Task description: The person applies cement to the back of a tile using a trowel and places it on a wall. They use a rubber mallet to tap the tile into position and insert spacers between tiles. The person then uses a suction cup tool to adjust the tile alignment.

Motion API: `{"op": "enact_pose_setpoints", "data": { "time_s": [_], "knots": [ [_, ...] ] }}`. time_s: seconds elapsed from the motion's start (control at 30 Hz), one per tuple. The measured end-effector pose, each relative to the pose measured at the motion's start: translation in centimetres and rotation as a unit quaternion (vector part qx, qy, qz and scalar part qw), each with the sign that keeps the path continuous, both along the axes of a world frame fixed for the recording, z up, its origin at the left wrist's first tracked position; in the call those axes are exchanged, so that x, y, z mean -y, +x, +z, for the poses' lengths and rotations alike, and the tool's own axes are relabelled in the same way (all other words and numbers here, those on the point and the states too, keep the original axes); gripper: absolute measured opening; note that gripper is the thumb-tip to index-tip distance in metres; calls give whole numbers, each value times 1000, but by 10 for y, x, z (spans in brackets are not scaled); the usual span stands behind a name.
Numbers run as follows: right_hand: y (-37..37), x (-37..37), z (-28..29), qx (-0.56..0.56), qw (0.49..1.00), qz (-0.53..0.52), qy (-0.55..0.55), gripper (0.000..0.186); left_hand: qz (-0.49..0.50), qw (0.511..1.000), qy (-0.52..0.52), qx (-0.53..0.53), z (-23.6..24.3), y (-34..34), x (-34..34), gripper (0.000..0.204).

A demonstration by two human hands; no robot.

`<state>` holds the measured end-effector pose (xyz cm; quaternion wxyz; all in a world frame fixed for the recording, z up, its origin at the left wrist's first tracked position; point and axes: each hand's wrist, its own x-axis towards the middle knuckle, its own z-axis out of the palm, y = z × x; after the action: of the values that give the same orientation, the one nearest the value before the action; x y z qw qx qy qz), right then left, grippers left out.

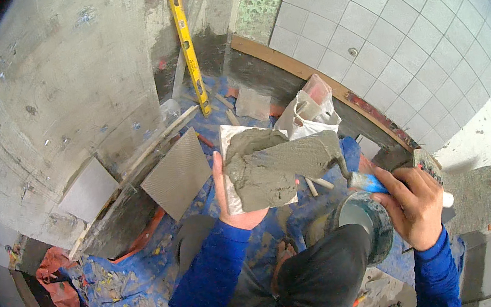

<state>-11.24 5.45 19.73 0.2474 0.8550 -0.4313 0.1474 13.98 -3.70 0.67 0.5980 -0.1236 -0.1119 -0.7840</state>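
My left hand [236, 219] holds a square tile [234, 196] from beneath at the centre, its top coated with wet grey mortar [262, 185]. My right hand [412, 199] grips the blue handle of a trowel [314, 150], whose mortar-covered blade lies over the tile's upper right part and past its edge. Below that handle, near my right knee, stands a bucket [383, 238] with a dark rim.
Tiles [176, 172] lean at the left by a board. A yellow level [187, 48] stands against the back wall. A white bag [309, 116] sits behind my hands. A blue sheet [110, 304] with debris covers the floor. A tiled wall [380, 40] rises at right.
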Motion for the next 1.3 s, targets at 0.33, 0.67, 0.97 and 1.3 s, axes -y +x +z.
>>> {"op": "enact_pose_setpoints", "data": {
  "time_s": [0.33,0.67,0.97,1.3],
  "knots": [
    [26,-5,4,-49,999,-12,-15,50,99,994,30,40,-11,-13,5,82],
    [8,6,19,31,994,-64,79,36,9,998,58,29,6,-8,-6,85],
    [-37,4,18,296,897,-156,289,27,17,998,68,9,-5,-7,2,87],
    [-68,-27,-23,447,783,-148,407,36,11,999,26,45,-16,-15,8,85]
  ]
}}
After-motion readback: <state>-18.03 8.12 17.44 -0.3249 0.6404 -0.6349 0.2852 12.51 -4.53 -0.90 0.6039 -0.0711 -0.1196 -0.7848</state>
